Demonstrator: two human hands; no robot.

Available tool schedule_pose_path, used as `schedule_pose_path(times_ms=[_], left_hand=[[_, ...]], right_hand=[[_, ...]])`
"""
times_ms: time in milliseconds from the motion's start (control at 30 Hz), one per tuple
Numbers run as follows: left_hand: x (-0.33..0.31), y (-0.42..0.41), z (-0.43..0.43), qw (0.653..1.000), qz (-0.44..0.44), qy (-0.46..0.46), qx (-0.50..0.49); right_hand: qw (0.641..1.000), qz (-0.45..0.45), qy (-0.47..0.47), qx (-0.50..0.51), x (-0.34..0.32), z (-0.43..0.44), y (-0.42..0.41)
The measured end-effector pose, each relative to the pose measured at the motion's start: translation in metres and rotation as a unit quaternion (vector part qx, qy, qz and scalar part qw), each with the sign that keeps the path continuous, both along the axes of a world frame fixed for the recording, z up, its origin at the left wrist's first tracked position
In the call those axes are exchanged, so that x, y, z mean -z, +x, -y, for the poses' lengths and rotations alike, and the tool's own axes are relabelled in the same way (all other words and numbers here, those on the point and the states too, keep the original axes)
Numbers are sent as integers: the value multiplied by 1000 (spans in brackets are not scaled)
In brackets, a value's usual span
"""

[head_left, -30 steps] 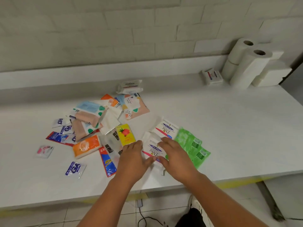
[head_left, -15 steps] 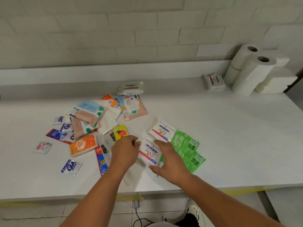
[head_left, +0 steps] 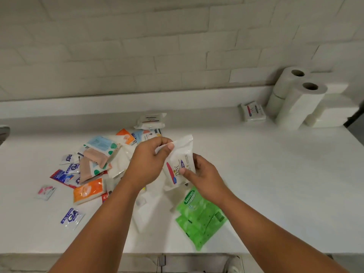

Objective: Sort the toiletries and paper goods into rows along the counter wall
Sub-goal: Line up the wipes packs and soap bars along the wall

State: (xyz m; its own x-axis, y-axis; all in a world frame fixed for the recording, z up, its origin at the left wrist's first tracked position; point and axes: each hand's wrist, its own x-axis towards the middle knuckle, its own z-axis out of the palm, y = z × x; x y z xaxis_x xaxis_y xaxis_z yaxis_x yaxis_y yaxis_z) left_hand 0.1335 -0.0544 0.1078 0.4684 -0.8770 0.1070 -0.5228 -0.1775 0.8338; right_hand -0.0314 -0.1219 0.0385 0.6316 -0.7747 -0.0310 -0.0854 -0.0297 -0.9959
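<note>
At the centre of the frame I hold a white Dove soap packet [head_left: 180, 164] lifted above the white counter [head_left: 275, 184]. My left hand [head_left: 147, 164] pinches its upper edge between thumb and curled fingers; my right hand [head_left: 206, 178] grips its lower right side, thumb on the front. Just below lie green wipes packs [head_left: 199, 215]. To the left, a loose heap of sachets surrounds an orange tissue pack [head_left: 88, 191]. Another Dove packet [head_left: 150, 120] sits near the wall. At upper right stand toilet paper rolls [head_left: 295, 103].
</note>
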Motion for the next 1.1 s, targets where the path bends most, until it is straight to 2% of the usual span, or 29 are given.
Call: schedule_pose_path(times_ms=[100, 267, 500, 733, 867, 1033, 1100], left_hand=[[-12, -19, 31, 999, -29, -30, 0], [2, -57, 91, 976, -203, -77, -33], [55, -121, 167, 956, -292, 14, 35], [85, -158, 250, 954, -297, 5, -32], [85, -159, 307, 957, -286, 1, -41], [91, -155, 366, 966, -256, 13, -42], [94, -155, 382, 971, -238, 16, -32]], right_hand=[[1000, 2, 18, 11, -5, 30, -20], [998, 9, 27, 63, -10, 80, -63], [987, 11, 58, 149, 6, 161, -122], [981, -30, 50, 186, 16, 242, -141], [969, -81, -11, 235, 17, 293, -132], [954, -167, -88, 233, 10, 340, -123], [951, -195, -85, 226, 13, 354, -121]])
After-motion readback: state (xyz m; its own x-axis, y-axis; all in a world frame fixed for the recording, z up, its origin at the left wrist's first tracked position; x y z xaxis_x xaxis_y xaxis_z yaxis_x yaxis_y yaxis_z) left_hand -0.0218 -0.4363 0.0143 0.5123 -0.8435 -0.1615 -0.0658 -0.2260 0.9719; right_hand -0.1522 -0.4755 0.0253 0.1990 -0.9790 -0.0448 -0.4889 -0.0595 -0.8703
